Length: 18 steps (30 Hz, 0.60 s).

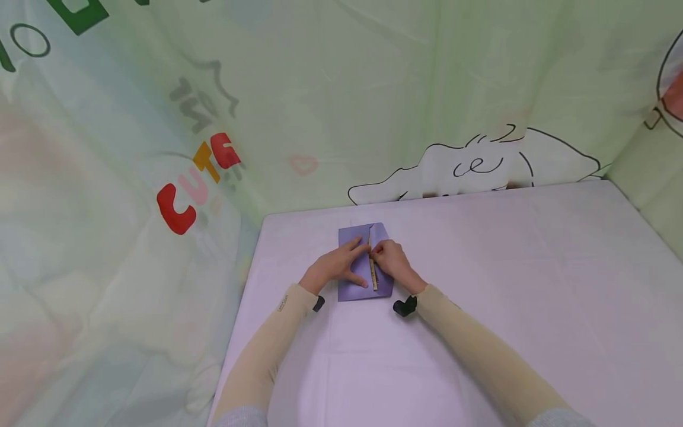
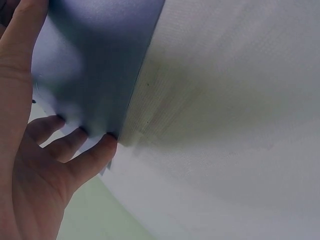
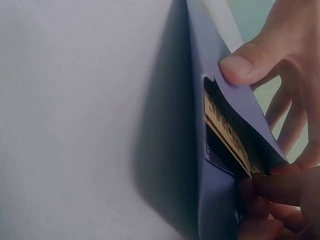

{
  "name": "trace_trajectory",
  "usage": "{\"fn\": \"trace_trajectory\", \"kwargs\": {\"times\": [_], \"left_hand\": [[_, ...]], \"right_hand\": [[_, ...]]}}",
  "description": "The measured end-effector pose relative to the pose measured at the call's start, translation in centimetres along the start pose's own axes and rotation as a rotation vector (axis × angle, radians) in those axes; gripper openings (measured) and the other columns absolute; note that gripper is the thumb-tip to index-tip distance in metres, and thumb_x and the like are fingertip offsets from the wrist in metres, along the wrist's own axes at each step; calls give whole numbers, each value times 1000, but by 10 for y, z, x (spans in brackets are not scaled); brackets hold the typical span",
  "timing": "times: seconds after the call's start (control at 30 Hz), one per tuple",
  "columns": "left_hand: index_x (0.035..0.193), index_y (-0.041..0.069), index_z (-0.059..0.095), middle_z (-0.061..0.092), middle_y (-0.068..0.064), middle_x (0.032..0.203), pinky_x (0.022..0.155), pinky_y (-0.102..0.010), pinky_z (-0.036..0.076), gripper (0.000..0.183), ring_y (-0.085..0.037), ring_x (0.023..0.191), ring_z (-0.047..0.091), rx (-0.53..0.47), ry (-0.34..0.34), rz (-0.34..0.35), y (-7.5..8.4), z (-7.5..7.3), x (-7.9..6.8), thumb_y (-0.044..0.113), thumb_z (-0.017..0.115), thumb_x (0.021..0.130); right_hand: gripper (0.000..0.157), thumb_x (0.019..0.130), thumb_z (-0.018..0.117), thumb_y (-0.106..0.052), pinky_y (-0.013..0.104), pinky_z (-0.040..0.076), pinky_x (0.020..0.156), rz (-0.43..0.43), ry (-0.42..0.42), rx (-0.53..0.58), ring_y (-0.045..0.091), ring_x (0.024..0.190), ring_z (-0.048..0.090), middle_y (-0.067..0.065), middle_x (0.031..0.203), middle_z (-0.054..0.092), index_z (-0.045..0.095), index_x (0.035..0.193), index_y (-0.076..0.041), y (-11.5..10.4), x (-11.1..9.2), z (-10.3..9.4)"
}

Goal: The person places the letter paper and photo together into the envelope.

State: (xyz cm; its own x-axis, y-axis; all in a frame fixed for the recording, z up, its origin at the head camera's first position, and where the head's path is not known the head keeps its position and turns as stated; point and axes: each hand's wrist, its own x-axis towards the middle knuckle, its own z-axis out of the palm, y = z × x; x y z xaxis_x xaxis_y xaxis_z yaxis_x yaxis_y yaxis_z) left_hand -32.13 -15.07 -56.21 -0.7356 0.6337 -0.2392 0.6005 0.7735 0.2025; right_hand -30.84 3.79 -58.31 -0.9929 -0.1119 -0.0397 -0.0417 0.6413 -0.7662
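A purple envelope (image 1: 354,289) lies on the table, its flap on the right side. At its mouth shows the narrow edge of a tan patterned card (image 1: 374,276). My left hand (image 1: 341,264) rests on the envelope with fingers spread. In the left wrist view its fingertips (image 2: 107,145) touch the envelope near one corner. My right hand (image 1: 393,260) pinches the card's edge at the mouth. The right wrist view shows the mouth gaping, the card (image 3: 227,132) partly inside and a dark-edged layer beside it. How much of the card is inside stays hidden.
A pale lilac cloth covers the table (image 1: 480,296). Printed curtains (image 1: 341,107) hang behind it and at the left. A small black device (image 1: 405,306) sits at my right wrist, another (image 1: 319,303) at my left. Beige sleeves cover both forearms.
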Motion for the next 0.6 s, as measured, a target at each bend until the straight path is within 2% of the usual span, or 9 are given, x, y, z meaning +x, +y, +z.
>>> {"fn": "trace_trajectory", "kwargs": {"times": [0.13, 0.3, 0.5, 0.6], "left_hand": [[156, 26, 34, 20, -19, 166, 119, -41, 36, 100, -32, 151, 32, 9, 12, 6, 4, -1, 1, 65, 78, 74], [155, 27, 34, 21, -19, 166, 118, -41, 37, 99, -32, 150, 33, 14, 23, 14, 6, 1, 3, 65, 78, 74], [156, 28, 33, 18, -19, 167, 119, -41, 35, 100, -31, 152, 30, 25, -14, -12, 6, 0, 1, 66, 76, 75], [155, 30, 34, 19, -19, 167, 118, -42, 37, 98, -32, 152, 29, 30, -32, -27, 7, -3, 1, 66, 77, 74]], "right_hand": [[16, 93, 66, -12, 32, 53, 65, -1, 10, -15, 23, 76, 68, 18, 94, 75, 74, 94, 2, 1, -1, 0], [18, 94, 65, -15, 30, 52, 64, 12, 9, -30, 22, 75, 66, 17, 96, 75, 74, 96, 1, 2, -3, -2], [26, 97, 60, -16, 31, 50, 67, -43, -69, -33, 22, 78, 62, 18, 97, 72, 71, 103, 6, 6, -10, -10], [26, 99, 58, -16, 36, 52, 76, -88, -111, -18, 23, 86, 62, 18, 101, 71, 69, 106, 6, 13, -16, -19]]}}
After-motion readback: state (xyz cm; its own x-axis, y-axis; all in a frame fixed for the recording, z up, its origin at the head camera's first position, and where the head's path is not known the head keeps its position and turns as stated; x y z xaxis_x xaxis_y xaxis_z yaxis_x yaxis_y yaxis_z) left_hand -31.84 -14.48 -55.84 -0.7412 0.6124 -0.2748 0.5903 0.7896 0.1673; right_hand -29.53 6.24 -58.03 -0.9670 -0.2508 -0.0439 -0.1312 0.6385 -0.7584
